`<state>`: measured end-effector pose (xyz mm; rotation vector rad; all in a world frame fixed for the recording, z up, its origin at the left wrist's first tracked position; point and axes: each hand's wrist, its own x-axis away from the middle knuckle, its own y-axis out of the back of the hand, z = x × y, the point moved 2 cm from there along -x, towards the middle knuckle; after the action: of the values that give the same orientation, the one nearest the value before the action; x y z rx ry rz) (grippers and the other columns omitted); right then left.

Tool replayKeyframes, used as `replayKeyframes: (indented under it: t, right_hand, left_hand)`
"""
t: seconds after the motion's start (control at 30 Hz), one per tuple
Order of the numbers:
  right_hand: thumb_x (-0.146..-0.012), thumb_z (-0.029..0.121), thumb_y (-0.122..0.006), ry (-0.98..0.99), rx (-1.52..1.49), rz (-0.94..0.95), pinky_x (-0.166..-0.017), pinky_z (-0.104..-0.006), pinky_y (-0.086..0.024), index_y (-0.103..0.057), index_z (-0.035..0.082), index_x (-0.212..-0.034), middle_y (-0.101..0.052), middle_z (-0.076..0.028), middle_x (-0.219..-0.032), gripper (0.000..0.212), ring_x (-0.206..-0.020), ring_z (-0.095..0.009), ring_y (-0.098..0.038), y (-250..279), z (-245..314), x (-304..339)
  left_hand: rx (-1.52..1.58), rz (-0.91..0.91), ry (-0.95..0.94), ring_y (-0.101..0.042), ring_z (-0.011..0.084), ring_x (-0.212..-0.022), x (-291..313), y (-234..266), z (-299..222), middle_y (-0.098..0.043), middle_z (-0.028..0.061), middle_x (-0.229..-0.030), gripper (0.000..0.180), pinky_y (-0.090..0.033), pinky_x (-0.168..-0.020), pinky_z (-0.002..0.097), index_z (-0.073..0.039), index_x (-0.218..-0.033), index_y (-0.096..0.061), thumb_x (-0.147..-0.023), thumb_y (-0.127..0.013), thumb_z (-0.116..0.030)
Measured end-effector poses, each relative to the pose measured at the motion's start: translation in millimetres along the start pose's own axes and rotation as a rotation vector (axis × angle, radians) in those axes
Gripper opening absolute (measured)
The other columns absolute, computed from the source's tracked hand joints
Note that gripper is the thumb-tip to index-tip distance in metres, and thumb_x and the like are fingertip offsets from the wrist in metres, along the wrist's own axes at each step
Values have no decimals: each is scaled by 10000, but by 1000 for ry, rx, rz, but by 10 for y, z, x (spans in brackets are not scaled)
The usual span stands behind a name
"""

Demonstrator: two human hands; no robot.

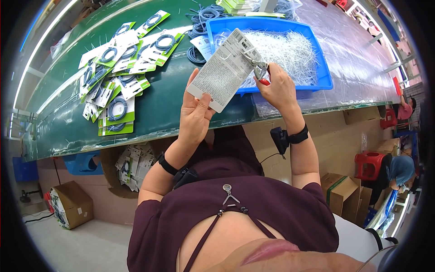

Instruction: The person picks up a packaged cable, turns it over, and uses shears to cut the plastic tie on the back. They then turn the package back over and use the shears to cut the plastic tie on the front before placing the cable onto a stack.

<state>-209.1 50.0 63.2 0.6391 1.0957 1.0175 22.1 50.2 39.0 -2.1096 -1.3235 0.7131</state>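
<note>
Printed card (219, 75) sits tilted at twelve o'clock in the head view, over the green counter (167, 95). I see the left hand (195, 120) with its grip pinching the card's lower end, thumb on top. The right hand (280, 90) has its grip wrapped round red-handled cutters (259, 72), tips at the card's upper right side. At one o'clock, a blue tray (323, 72) holds white strips (294, 54); packaged cables (122, 65) lie piled at ten.

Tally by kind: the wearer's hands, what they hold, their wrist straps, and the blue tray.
Left hand and right hand: 2
Printed card: 1
Red-handled pliers: 1
Black wrist straps: 2
Blue tray: 1
Total: 7
</note>
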Motion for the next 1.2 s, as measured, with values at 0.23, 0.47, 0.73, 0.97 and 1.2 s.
replayKeyframes:
  t: [0.23,0.47,0.73,0.97,1.2]
  right_hand:
    - [-805,243,-669,-46,47,-4,-650,-437,-475,-498,19,-834,-607,-194,-826,284,-784,-392,-604,20,-20,13]
    - [-792,261,-695,-19,67,-26,-699,-441,-456,-516,28,-896,-597,-176,-869,312,-833,-374,-588,142,-63,3]
    - [-787,293,-713,61,154,-118,-763,-438,-431,-517,27,-945,-596,-151,-904,366,-877,-342,-580,167,15,0]
    - [-766,218,-685,34,102,-77,-747,-448,-439,-502,23,-913,-598,-166,-884,305,-855,-362,-582,158,6,17]
    - [-725,136,-636,-16,107,-33,-714,-463,-457,-479,13,-867,-599,-198,-853,245,-820,-396,-587,168,14,37]
  left_hand:
    - [15,-16,17,-472,216,-1267,-27,-15,11,-419,90,-1414,556,-447,-1040,396,-188,-1496,-194,-1001,-408,-52]
    - [-37,6,-6,-474,212,-1262,-217,-140,37,-427,94,-1398,544,-444,-1038,382,-164,-1496,-200,-1004,-388,-31]
    - [-20,93,-7,-485,213,-1243,-348,-273,168,-435,101,-1385,534,-454,-1025,379,-151,-1495,-207,-1005,-383,-29]
    - [3,95,27,-489,215,-1240,-313,-293,185,-440,99,-1379,539,-454,-1028,383,-163,-1494,-212,-1003,-391,-30]
    - [24,86,56,-489,219,-1241,-278,-314,179,-438,103,-1380,545,-454,-1032,400,-166,-1492,-215,-998,-390,-17]
